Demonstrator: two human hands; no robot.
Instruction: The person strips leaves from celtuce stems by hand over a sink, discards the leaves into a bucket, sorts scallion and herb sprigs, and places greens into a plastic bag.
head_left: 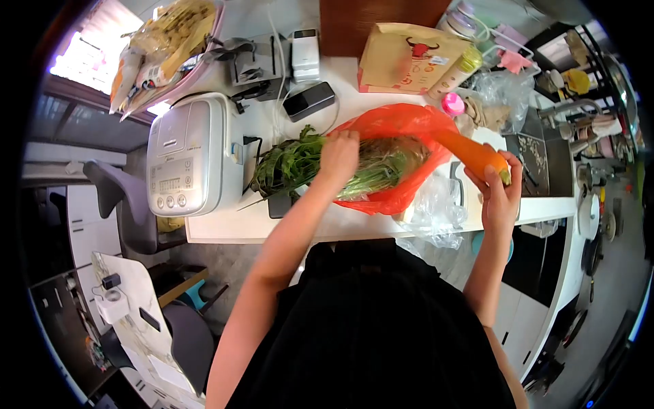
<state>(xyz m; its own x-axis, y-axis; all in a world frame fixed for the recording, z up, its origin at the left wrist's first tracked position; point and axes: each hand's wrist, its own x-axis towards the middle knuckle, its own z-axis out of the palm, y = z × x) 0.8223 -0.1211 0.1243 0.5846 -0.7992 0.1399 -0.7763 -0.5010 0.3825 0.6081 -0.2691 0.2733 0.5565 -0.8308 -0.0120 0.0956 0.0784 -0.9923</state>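
A large orange carrot (pixel 475 153) is in my right hand (pixel 499 187), its thick stem end toward my fingers and its narrow end over the bag's right edge. Below it lies an open red plastic bag (pixel 402 116) on the counter. My left hand (pixel 338 160) is closed at the bag's left rim, over the greens; the fingertips are partly hidden. Leafy greens (pixel 289 163) spill out of the bag's left side. Inside the bag, pale green stalks (pixel 381 174) sit in clear wrapping.
A rice cooker (pixel 184 160) stands at the left of the counter (pixel 225 228). A black box-shaped device (pixel 309 101) and a brown paper bag (pixel 402 61) are behind. Crumpled clear plastic (pixel 436 211) lies at the front right, before the sink (pixel 555 163).
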